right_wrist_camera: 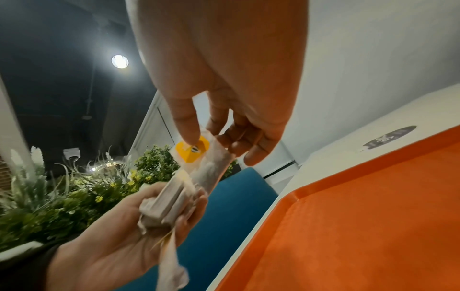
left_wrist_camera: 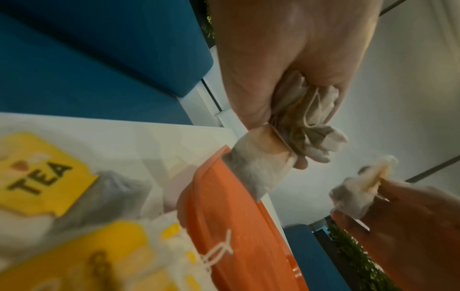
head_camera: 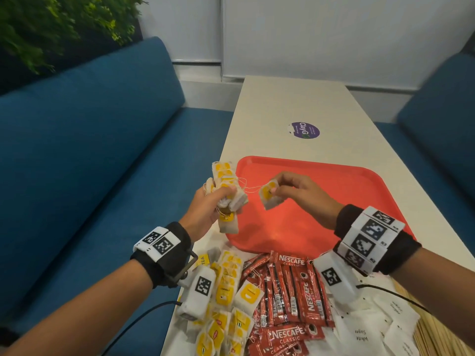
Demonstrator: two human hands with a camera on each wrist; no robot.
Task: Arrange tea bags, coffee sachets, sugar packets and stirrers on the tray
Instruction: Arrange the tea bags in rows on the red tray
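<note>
Head view first: my left hand (head_camera: 205, 209) clamps a bunch of tea bags (head_camera: 226, 186) beside the red tray (head_camera: 321, 191), a reserve, I judge, so my right hand (head_camera: 300, 194) can pinch off a single tea bag (head_camera: 268, 196) over the bare tray and lay them one by one. Coffee sachets (head_camera: 290, 291) and sugar packets (head_camera: 372, 322) wait on the table's near end. Only here do I see strings linking bunch and single bag. Right wrist view alone shows thumb (right_wrist_camera: 186, 126) and fingers closing on the yellow tag (right_wrist_camera: 191, 149).

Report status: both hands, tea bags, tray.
Left hand grips a bunch of tea bags. Right hand pinches a single tea bag over the red tray. Strings tangled between bunch and single bag.
</note>
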